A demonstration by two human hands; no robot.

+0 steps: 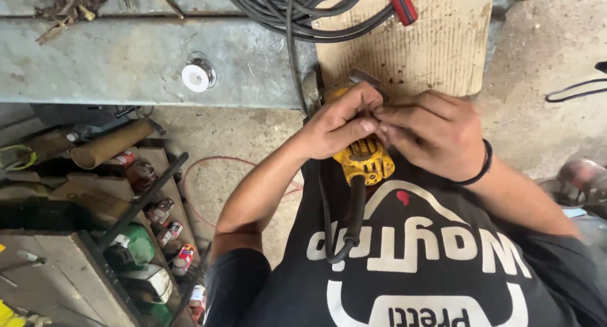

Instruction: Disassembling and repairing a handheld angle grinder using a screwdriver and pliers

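Both hands meet over a yellow power tool (363,159) held against the person's chest: left hand (338,125) wrapped around its body, right hand (433,134) pinching something small at its top, too blurred to identify. Work looks mid-way, unfinished. Black cables (297,11) coil at twelve o'clock; spray cans (171,229) clutter eight o'clock.
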